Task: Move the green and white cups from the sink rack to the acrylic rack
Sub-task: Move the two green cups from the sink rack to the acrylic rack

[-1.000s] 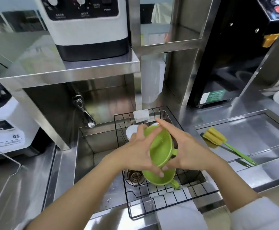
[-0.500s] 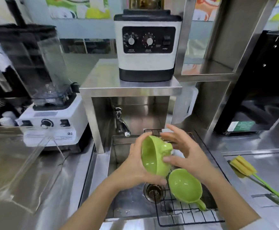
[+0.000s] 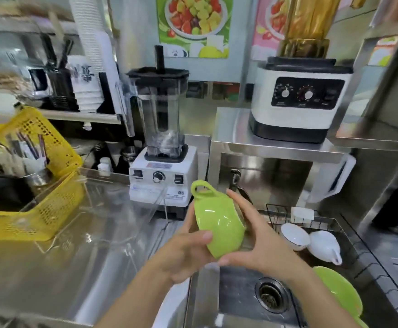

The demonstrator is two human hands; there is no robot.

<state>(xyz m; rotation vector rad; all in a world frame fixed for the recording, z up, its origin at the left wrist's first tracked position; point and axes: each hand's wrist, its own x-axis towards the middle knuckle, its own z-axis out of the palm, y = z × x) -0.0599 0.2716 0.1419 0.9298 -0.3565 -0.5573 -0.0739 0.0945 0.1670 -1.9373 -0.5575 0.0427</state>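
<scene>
From the head camera you see both of your hands closed around one glossy green ceramic cup point(image 3: 219, 229). It is held above the left edge of the steel sink point(image 3: 238, 297), tipped so its loop handle points up and away from you. Your left hand point(image 3: 183, 254) cups it from below and to the left, thumb pressed on the cup's side; your right hand point(image 3: 261, 242) grips it from the right, fingers running up the far side and thumb under the base.

In the black wire sink rack point(image 3: 349, 235) to your right, three more pieces show — two white ceramic cups and one further green piece. One round white cup point(image 3: 294, 236) lies on its side with its mouth towards you; the second white cup point(image 3: 324, 245) rests upside down just beside it, the two touching. The other green cup point(image 3: 339, 292) lies lower right, partly hidden behind your right forearm.

The clear acrylic rack point(image 3: 112, 223) sits on the steel counter to your left, between the yellow perforated plastic basket point(image 3: 49, 185) and the white blender with the clear jug point(image 3: 163, 147). A second white appliance with two dials point(image 3: 298, 100) stands on the steel shelf above the tap — the rack's outline is blurred.
</scene>
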